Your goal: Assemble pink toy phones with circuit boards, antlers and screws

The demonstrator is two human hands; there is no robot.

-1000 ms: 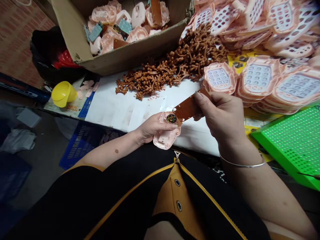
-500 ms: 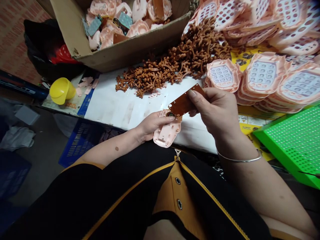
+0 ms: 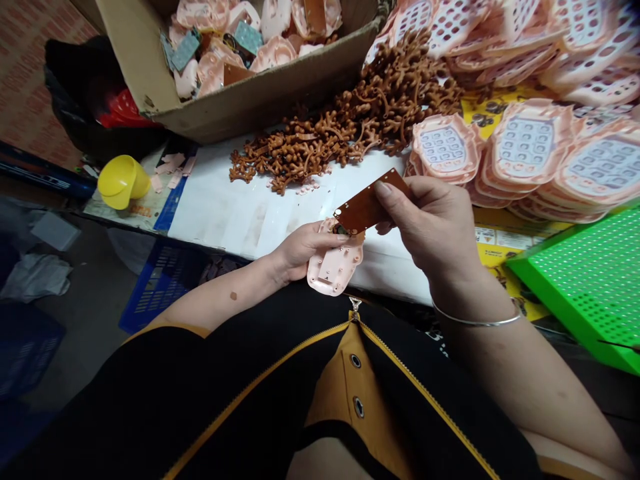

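My left hand (image 3: 303, 252) grips a pale pink plastic shell (image 3: 336, 267) by its side, its inner face with small posts turned up. The left thumb lies over a dark round part near the shell's top end, which it partly covers. My right hand (image 3: 433, 223) pinches a brown circuit board (image 3: 367, 207) between thumb and fingers. The board is tilted, and its lower left end is over the top of the shell; whether the two touch I cannot tell. Beyond the hands, a heap of brown branching plastic pieces (image 3: 345, 127) lies on the white work surface (image 3: 225, 200).
A cardboard box (image 3: 260, 93) of pink shells and boards stands at the back. Stacked pink keypad shells (image 3: 445, 150) are at the right, with a green perforated tray (image 3: 585, 287) in front. A yellow cup (image 3: 123, 181) and a black bag (image 3: 75, 100) are at the left.
Both hands keep their hold on the shell and the board. The board's lower end has shifted very slightly left over the shell; the whole view has also moved a little.
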